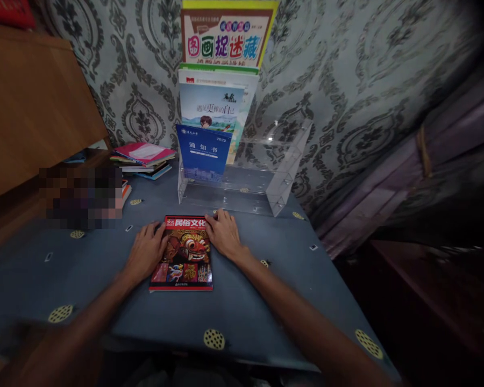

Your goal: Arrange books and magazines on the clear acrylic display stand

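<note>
A grey-blue cloth patterned with yellow pineapples (165,317) is filling the lower frame; a clear plastic rack (280,191) is standing upper centre. Below, a rectangular red-and-black paperback (187,247) is lying between the left hand (147,247) and right hand (225,231), long axis running up the frame, neither clearly nearer. Both are touching its sides, fingers loosely bent; whether they are gripping is unclear. Its cover is reading "民俗文化"; the rack's blue booklet (204,156), "通知书 2022".

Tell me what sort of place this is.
Probably a reading or study corner, perhaps at home: a clear rack displays several books, a book pile lies to its left, and a red-and-black book rests on a pineapple-print tablecloth.
</note>
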Available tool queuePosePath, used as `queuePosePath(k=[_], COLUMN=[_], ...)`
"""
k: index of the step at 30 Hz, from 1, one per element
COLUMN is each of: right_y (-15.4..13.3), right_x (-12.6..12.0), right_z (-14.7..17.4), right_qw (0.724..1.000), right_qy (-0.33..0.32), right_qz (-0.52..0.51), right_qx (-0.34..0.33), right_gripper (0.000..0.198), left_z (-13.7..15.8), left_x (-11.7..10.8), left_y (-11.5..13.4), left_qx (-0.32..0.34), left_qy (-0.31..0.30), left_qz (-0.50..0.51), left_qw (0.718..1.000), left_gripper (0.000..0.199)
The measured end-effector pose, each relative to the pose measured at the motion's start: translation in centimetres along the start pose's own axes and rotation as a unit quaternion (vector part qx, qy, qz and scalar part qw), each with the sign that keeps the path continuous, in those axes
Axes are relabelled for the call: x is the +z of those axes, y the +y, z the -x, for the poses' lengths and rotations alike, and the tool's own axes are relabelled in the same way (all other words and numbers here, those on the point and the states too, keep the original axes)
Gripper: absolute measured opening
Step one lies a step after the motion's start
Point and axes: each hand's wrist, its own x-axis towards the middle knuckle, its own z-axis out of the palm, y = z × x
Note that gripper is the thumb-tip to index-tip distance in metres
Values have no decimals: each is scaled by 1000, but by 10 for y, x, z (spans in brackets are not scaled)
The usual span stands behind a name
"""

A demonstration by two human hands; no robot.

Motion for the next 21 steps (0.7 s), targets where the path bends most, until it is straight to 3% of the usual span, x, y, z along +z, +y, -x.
queuePosePath(k=[9,13,16,19,21], right_y=[11,13,8,-10,-26], right_x=[-2,0,2,6,10], right_z=[3,3,4,5,3], right_qw=[999,998,991,974,965], right_qy=[-2,26,43,22,8], right_qz=[-35,-62,-100,-118,-113], right_qx=[16,13,-78,-194,-235], right_gripper=[34,34,40,48,53], left_z=[-3,-6,-6,-6,-6], left_x=[-2,-2,-1,0,1], left_y=[-2,-4,-4,-3,-2], left_qx=[17,29,31,31,31], left_qy=[-6,-9,-13,-11,-4], left_qz=[-13,-21,-20,-10,-4], left_qw=[1000,999,999,999,1000], left_gripper=[39,39,39,39,40])
